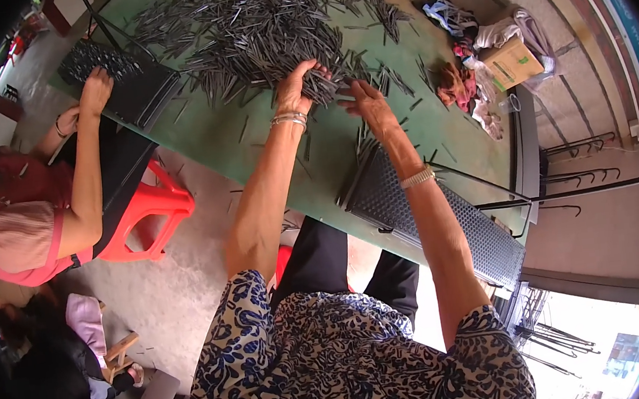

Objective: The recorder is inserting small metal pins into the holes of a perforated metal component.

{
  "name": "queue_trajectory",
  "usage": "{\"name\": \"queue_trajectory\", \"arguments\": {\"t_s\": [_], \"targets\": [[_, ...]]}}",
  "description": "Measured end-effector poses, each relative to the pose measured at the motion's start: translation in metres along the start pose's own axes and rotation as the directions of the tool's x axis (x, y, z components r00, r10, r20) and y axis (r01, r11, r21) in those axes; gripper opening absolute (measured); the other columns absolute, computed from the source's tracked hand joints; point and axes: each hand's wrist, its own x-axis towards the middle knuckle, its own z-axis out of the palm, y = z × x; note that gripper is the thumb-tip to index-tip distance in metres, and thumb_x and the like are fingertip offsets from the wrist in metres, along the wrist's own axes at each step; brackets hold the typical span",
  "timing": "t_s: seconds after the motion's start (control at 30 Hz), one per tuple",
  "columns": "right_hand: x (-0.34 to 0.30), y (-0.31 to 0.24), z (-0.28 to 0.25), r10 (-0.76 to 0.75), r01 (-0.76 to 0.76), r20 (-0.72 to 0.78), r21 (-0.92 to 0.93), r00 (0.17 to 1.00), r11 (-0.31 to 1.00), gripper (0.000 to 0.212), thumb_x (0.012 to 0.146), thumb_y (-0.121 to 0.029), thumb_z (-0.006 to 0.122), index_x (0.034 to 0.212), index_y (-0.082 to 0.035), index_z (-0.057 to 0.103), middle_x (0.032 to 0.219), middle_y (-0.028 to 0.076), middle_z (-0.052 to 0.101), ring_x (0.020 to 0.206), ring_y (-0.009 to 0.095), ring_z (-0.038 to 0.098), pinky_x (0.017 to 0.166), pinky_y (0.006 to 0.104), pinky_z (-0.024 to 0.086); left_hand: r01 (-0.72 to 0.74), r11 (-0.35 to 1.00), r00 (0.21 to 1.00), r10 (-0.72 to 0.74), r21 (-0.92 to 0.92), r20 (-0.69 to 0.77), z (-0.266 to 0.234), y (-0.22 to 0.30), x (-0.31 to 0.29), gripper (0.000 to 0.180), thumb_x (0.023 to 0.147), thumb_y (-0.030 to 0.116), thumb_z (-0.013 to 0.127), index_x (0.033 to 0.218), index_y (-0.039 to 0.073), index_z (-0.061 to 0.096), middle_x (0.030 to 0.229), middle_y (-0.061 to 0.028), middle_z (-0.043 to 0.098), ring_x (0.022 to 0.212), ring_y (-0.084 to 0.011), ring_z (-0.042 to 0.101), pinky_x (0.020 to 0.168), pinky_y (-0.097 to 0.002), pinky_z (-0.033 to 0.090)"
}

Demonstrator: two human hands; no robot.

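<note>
My left hand [295,94], palm up, is closed round a bunch of thin dark sticks [319,89] over the green table. Just to its right, my right hand [369,105] has its fingers stretched out and apart, their tips at the end of that bunch. Whether the tips touch a stick is too small to tell. Behind both hands lies a large heap of the same dark sticks [242,34]. Below my right forearm, a long black tray-like rack with rows of small holes [437,219] slants along the table's near right edge.
On the left, a co-worker [21,213] works at a similar black rack [124,87] beside a red plastic stool [153,208]. Rags [456,86], a cardboard box [510,63] and a clear cup [509,104] lie at the table's right. Another person [60,378] sits lower left. Metal hooks [583,176] hang right.
</note>
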Motion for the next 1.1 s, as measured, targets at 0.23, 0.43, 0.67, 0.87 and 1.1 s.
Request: {"name": "queue_trajectory", "arguments": {"t_s": [0.23,0.43,0.67,0.87,1.1], "targets": [[-0.023,-0.05,0.026,0.294,-0.3,0.103,0.551,0.95,0.778,0.06,0.099,-0.05,0.033,0.128,0.001,0.046,0.119,0.014,0.058,0.104,0.025,0.059,0.088,0.0425,0.05,-0.119,0.992,0.993,0.118,-0.029,-0.029,0.002,-0.016,-0.011,0.015,0.074,0.0,0.069,0.084,-0.002,0.06,0.071,-0.0101,0.062,0.062,-0.024,0.063,0.061,-0.0354,0.055],[-0.035,-0.04,0.047,0.339,-0.263,-0.004,0.621,0.941,0.738,0.053,0.099,-0.043,0.034,0.124,0.002,0.05,0.115,0.013,0.06,0.094,0.023,0.063,0.077,0.0366,0.055,-0.098,0.992,0.995,0.095,-0.076,-0.042,0.003,-0.026,-0.02,0.012,0.08,0.009,0.067,0.083,0.001,0.058,0.078,-0.0078,0.061,0.073,-0.0205,0.062,0.072,-0.0352,0.055],[-0.046,-0.055,0.046,0.504,-0.401,0.117,0.764,0.856,0.505,0.052,0.101,-0.044,0.026,0.13,-0.005,0.045,0.127,0.012,0.054,0.112,0.027,0.055,0.099,0.0473,0.041,-0.061,0.991,0.996,0.053,-0.117,-0.071,0.02,-0.025,-0.029,0.014,0.079,0.008,0.067,0.077,0.002,0.055,0.072,-0.006,0.057,0.067,-0.0191,0.058,0.07,-0.0372,0.055],[-0.035,-0.042,0.058,0.39,-0.024,-0.074,0.97,0.918,0.24,0.045,0.103,-0.034,0.021,0.123,-0.004,0.048,0.127,0.012,0.053,0.119,0.027,0.048,0.108,0.0405,0.033,-0.104,0.982,0.994,0.098,-0.159,-0.042,0.03,-0.046,-0.046,0.012,0.076,0.002,0.066,0.079,-0.003,0.055,0.069,-0.0098,0.058,0.06,-0.0229,0.059,0.059,-0.0382,0.055],[-0.048,-0.038,0.063,0.39,-0.052,-0.226,0.808,0.893,0.587,0.046,0.102,-0.041,0.028,0.129,-0.012,0.05,0.132,0.002,0.05,0.123,0.017,0.044,0.104,0.035,0.035,0.01,0.994,1.0,-0.012,0.109,0.018,0.033,-0.049,-0.061,0.012,0.078,0.01,0.066,0.083,0.001,0.06,0.08,-0.0111,0.066,0.07,-0.0211,0.063,0.071,-0.034,0.054]]}}
